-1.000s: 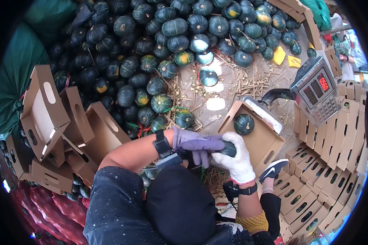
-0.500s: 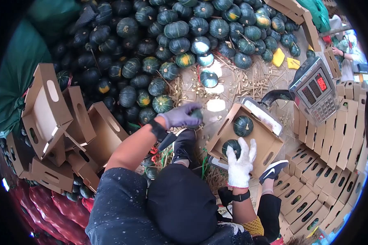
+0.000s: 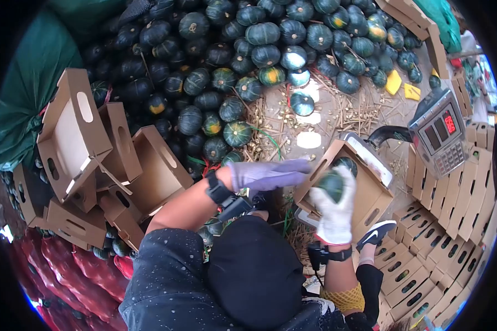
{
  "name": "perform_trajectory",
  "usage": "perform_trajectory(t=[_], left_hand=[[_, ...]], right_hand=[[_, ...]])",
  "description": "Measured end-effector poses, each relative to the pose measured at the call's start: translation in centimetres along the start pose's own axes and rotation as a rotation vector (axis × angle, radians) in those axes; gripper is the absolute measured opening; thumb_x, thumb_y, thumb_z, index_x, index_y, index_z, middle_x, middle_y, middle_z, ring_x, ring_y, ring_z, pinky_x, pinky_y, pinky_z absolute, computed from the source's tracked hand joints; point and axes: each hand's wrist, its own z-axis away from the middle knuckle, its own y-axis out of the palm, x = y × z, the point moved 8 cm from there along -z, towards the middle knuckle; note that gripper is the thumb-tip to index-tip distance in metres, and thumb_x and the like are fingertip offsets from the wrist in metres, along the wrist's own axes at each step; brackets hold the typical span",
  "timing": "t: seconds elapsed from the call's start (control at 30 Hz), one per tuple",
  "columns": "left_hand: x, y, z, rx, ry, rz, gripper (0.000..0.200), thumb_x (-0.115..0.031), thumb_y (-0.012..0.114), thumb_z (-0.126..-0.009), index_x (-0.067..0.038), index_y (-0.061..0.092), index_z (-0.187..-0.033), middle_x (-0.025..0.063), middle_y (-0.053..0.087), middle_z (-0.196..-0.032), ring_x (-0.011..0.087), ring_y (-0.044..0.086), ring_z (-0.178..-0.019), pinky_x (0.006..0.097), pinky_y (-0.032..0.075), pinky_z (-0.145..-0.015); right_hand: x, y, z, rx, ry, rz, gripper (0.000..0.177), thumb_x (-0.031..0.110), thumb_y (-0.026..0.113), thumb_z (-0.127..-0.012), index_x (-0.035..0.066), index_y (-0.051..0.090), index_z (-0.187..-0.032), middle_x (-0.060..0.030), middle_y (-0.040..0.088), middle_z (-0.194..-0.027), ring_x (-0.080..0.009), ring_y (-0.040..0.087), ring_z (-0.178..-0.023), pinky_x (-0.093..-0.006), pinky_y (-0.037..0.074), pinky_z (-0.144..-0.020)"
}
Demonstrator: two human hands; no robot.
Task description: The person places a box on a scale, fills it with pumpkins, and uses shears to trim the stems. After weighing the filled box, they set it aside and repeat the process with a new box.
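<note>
My left hand, in a purple glove, reaches toward the left edge of the open cardboard box, its fingers stretched out and nothing visible in them. The white-gloved right hand is closed around a dark green squash over that box. Behind this squash, another squash shows partly inside the box. Under the box is a scale platform, joined by a black arm to a display with red digits.
A large heap of squashes spreads across the top. Empty boxes lie at left above red net sacks. Stacked boxes stand at right. Straw and two yellow pieces lie on the floor. A shoe is beside the box.
My left hand has moved right toward the box, and the squash seen in it before no longer shows there. My right hand now grips a squash held higher. The whole view has shifted slightly.
</note>
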Motion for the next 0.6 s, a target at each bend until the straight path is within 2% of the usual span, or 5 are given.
perform_trajectory(t=[0.2,0.3,0.4,0.53,0.6], left_hand=[[3.3,-10.4,14.8,-1.22,-0.577,-0.054,0.026,-0.022,0.059,-0.099,-0.002,0.063,-0.114,-0.0004,0.063,-0.083,0.0079,0.057,-0.072,0.0254,0.049,-0.066],[6.9,-10.4,16.7,-1.202,-0.622,-0.118,0.027,-0.022,0.062,-0.096,-0.003,0.064,-0.115,0.0053,0.067,-0.089,0.0142,0.063,-0.077,0.0271,0.05,-0.071],[4.2,-9.4,12.6,-0.879,-0.701,-1.19,0.05,-0.037,0.068,-0.089,-0.009,0.058,-0.13,0.0107,0.064,-0.121,0.025,0.059,-0.112,0.0394,0.046,-0.095],[6.3,-9.0,9.7,-0.859,-0.811,-1.403,0.076,-0.053,0.079,-0.068,-0.011,0.058,-0.128,0.0107,0.058,-0.129,0.0307,0.052,-0.122,0.0456,0.04,-0.103],[7.7,-8.8,8.6,-0.932,-0.967,-1.368,0.085,-0.053,0.079,-0.07,-0.008,0.045,-0.134,0.0141,0.05,-0.132,0.0327,0.043,-0.128,0.0461,0.033,-0.108]], right_hand=[[-6.8,-9.9,-1.0,0.001,0.342,-1.138,0.067,0.033,0.084,-0.077,0.02,0.054,-0.136,-0.0134,0.054,-0.138,-0.0383,0.062,-0.112,-0.0488,0.06,-0.079],[-10.3,-12.4,-2.7,-0.184,0.387,-1.071,0.057,0.035,0.079,-0.084,0.021,0.055,-0.134,-0.0097,0.058,-0.124,-0.0297,0.062,-0.101,-0.0447,0.059,-0.079],[-13.5,-14.0,-4.5,-0.423,0.41,-0.816,0.051,0.03,0.075,-0.089,0.021,0.053,-0.134,-0.0046,0.056,-0.113,-0.0206,0.056,-0.099,-0.0409,0.054,-0.084],[-11.7,-12.4,-5.4,-0.451,0.132,-0.381,0.062,0.006,0.067,-0.092,0.004,0.034,-0.144,-0.0062,0.052,-0.122,-0.015,0.054,-0.104,-0.0301,0.051,-0.091],[-13.5,-13.5,-5.0,-0.612,0.115,0.083,0.069,0.027,0.08,-0.083,0.008,0.044,-0.139,-0.008,0.054,-0.124,-0.0202,0.055,-0.111,-0.0361,0.046,-0.099]])
